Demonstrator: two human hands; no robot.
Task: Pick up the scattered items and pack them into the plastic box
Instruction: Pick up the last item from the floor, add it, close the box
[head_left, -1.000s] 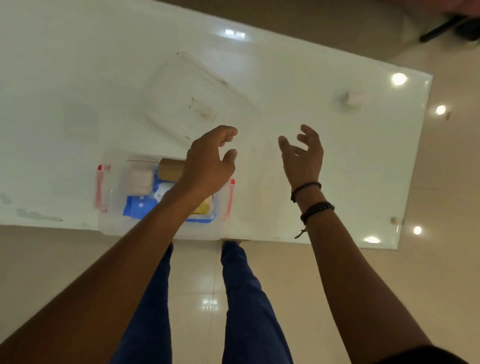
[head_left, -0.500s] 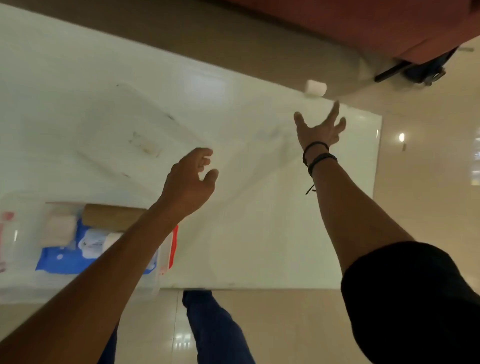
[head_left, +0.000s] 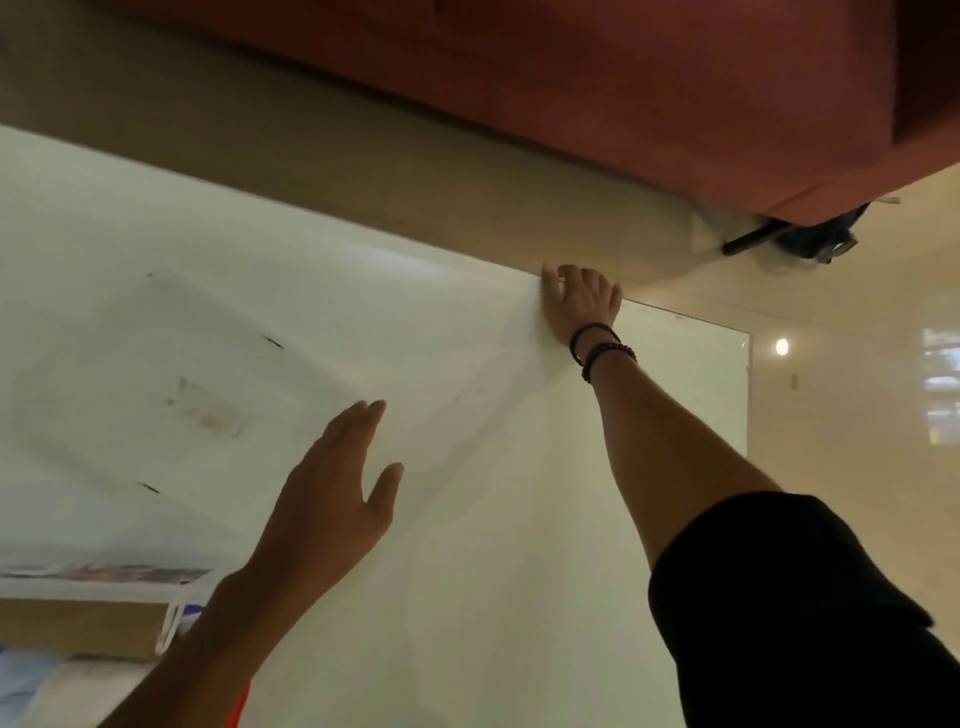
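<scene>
The clear plastic box (head_left: 98, 584) shows only partly at the bottom left. Inside it lie a cardboard roll (head_left: 78, 623) and a blue pack (head_left: 21, 670). My left hand (head_left: 337, 499) hovers over the white table (head_left: 519, 597) to the right of the box, fingers straight and holding nothing. My right hand (head_left: 579, 301) reaches to the table's far edge, palm down, fingers bent over the rim. Whatever lies under it is hidden.
The box's clear lid (head_left: 104, 415) lies flat on the table behind the box. A dark red piece of furniture (head_left: 623, 93) runs beyond the far edge. The table's right end (head_left: 748, 395) borders glossy floor. A dark object (head_left: 810, 241) lies on the floor.
My right hand has stretched forward and come down on the far edge, covering the spot where a small white item lay. My left fingers have straightened. The camera has leaned forward.
</scene>
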